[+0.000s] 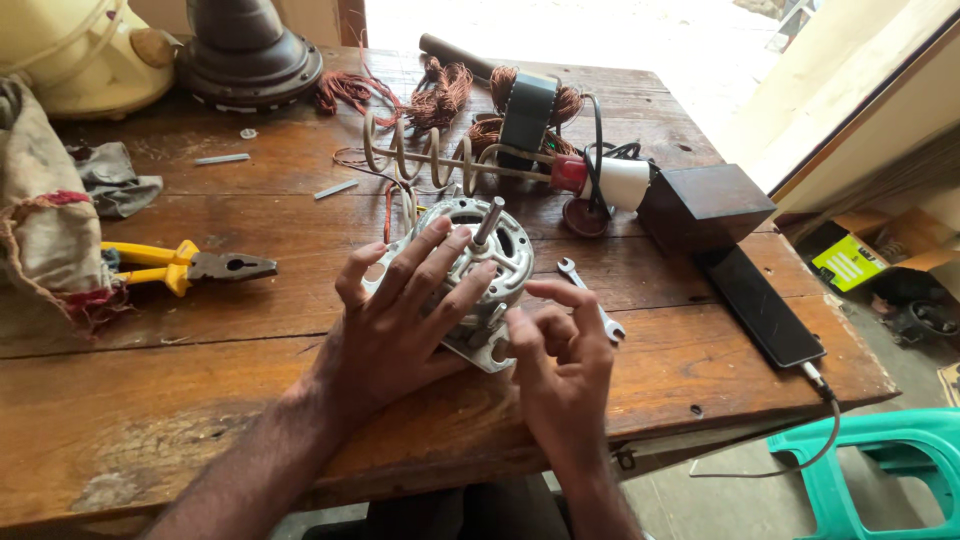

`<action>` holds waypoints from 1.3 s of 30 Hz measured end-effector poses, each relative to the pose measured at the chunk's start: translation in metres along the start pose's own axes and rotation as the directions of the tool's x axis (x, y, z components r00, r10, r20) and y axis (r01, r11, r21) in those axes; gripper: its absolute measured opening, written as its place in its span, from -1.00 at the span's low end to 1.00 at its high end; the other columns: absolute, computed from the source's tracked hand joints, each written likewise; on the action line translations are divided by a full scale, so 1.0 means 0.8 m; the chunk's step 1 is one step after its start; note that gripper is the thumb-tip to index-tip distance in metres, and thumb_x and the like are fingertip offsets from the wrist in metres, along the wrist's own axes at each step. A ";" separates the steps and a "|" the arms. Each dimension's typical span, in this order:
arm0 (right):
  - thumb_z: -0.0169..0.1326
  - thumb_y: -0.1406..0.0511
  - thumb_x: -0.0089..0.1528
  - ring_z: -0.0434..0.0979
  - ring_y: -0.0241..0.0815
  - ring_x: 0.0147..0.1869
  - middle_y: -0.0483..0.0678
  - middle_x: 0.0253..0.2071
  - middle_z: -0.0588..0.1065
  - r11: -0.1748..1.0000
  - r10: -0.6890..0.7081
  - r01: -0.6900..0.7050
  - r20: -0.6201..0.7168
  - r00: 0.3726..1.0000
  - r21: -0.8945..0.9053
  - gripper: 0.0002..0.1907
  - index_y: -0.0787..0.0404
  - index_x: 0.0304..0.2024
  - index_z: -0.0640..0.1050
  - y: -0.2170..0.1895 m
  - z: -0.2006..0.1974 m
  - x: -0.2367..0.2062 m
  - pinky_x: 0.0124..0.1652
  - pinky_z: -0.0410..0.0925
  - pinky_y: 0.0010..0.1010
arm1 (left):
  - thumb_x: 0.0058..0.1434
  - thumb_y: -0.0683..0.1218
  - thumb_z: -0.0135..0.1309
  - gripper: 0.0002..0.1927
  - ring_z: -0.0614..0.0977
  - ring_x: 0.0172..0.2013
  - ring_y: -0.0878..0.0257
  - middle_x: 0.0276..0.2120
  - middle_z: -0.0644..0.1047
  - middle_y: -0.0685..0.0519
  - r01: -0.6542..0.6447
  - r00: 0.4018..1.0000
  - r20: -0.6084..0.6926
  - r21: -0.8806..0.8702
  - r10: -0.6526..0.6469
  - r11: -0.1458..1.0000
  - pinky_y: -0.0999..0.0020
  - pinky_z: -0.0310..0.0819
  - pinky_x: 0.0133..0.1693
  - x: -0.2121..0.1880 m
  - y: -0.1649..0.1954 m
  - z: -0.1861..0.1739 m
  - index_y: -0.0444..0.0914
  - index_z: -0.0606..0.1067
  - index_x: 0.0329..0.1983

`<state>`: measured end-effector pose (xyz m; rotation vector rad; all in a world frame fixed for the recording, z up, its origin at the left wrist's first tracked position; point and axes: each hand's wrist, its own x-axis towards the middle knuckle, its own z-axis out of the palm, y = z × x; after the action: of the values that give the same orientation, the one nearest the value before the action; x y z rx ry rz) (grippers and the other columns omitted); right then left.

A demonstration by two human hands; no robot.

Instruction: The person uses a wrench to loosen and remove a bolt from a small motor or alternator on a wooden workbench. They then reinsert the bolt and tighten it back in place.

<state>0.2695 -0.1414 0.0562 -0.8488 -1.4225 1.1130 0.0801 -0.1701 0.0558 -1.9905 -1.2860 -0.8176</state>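
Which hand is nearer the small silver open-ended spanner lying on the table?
The right hand: its fingers curl just left of the small silver open-ended spanner, almost touching it. The left hand lies flat on the round silver metal motor housing, farther left.

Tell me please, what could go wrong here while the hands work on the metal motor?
1. The left hand only lies flat over the motor, so it might slip while the right hand works at its lower edge.
2. The small spanner lies just beside the right hand and could get knocked away.
3. The phone lies close to the table's edge, its cable hanging; a tug might drop it.
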 end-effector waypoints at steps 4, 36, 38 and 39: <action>0.11 0.42 0.33 0.46 -0.50 -0.42 -0.19 -0.48 0.47 0.951 -0.272 0.283 0.093 0.958 -0.128 -0.59 0.24 0.23 0.44 0.001 0.001 0.000 -0.44 0.31 -0.64 | 0.33 0.45 0.12 -0.27 0.35 0.41 0.16 0.36 0.39 -0.01 -0.008 1.000 -0.001 0.024 0.008 1.000 -0.01 -0.18 0.34 -0.002 -0.002 0.003 -0.03 0.38 0.38; 0.07 0.27 0.36 0.39 -0.46 -0.56 -0.19 -0.56 0.44 0.995 -0.033 0.034 -0.016 0.999 0.095 -0.76 0.14 0.07 0.50 0.007 -0.026 0.031 -0.60 0.27 -0.58 | 0.24 0.44 0.23 -0.20 0.39 0.39 0.05 0.28 0.43 -0.08 -0.031 1.000 -0.006 -0.062 0.030 0.998 -0.01 -0.16 0.39 0.008 -0.006 0.007 -0.18 0.38 0.28; 0.12 0.25 0.32 0.48 -0.32 -0.49 -0.02 -0.49 0.52 0.975 -0.090 0.080 -0.038 0.995 -0.209 -0.75 0.20 0.01 0.57 0.004 -0.059 0.074 -0.53 0.39 -0.49 | 0.26 0.45 0.22 -0.23 0.39 0.40 0.05 0.30 0.43 -0.09 -0.033 0.999 -0.021 -0.077 0.031 0.997 0.03 -0.14 0.39 0.008 -0.008 0.008 -0.18 0.39 0.24; 0.13 0.24 0.31 0.54 -0.28 -0.41 -0.01 -0.41 0.56 0.909 -0.138 0.129 0.004 0.990 -0.396 -0.76 0.20 -0.02 0.60 0.004 -0.074 0.092 -0.46 0.44 -0.47 | 0.27 0.45 0.21 -0.24 0.39 0.40 0.05 0.31 0.43 -0.09 -0.033 0.999 -0.022 -0.086 0.031 0.996 0.05 -0.13 0.40 0.007 -0.008 0.007 -0.19 0.40 0.23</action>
<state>0.3162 -0.0613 0.0748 -1.0255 -1.6901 0.7159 0.0771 -0.1610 0.0579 -2.0593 -1.2228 -0.8897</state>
